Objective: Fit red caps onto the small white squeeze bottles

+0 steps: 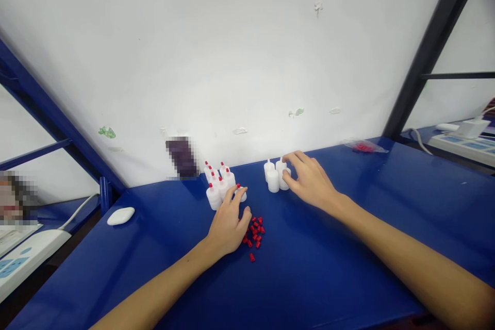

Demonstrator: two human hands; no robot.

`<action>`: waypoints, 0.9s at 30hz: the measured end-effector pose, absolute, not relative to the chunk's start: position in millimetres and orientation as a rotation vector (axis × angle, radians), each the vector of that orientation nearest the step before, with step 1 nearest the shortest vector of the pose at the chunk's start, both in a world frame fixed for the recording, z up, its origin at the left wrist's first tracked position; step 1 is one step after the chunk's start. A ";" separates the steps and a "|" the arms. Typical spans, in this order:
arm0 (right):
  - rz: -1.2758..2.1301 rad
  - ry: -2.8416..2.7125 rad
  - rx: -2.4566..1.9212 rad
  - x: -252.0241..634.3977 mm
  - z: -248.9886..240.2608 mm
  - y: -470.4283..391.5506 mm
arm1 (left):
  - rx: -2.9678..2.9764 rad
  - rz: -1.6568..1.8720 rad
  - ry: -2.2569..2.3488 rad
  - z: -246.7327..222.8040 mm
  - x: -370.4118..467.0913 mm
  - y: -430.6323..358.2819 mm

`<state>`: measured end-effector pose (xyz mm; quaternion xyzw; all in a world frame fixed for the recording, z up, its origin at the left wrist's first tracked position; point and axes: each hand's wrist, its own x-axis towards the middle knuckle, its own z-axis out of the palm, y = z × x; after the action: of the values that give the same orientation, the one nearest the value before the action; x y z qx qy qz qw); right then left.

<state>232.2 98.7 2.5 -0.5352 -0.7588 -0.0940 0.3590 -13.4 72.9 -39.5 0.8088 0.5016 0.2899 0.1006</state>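
My left hand (230,221) is over the table with its fingers apart. Its fingertips are at a white squeeze bottle with a red cap (240,195), partly hidden behind them. Beside that hand lies a loose pile of small red caps (256,229). Several white bottles with red caps (213,197) stand upright just beyond it. To the right, my right hand (309,178) reaches in with thumb and index finger spread at a small group of uncapped white bottles (273,181). The nearest one (285,180) is partly covered by the thumb; whether it is gripped is unclear.
A blue table (309,273) runs up to a white wall. On its left lies a white oval object (120,216); at the back right is a clear bag with red pieces (364,147). Power strips (34,252) sit beyond the side frames. A blurred dark object (182,157) leans at the wall.
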 end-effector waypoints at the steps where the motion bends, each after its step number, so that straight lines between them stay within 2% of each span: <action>1: -0.228 -1.954 -1.340 231.6 4.5 96.3 | 2.384 0.863 1.470 -39.8 -13.6 74.0; 10: -0.019 -2.182 -0.930 205.6 13.1 61.9 | 2.463 1.194 1.167 -36.5 -14.3 71.6; 15: 0.250 -2.201 -0.928 188.9 -2.2 56.5 | 2.478 1.362 0.936 -37.1 -15.2 71.6; 21: 0.492 -2.119 -0.912 182.6 -5.7 50.5 | 2.512 1.354 0.772 -34.5 -13.7 70.2; 27: 0.608 -2.018 -0.809 181.7 -8.6 49.7 | 2.671 1.271 0.883 -33.6 -11.3 67.4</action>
<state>181.7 49.7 -8.6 -0.3239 -0.8080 0.2432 0.4278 -11.3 67.4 -33.6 0.8649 0.2859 0.4115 0.0275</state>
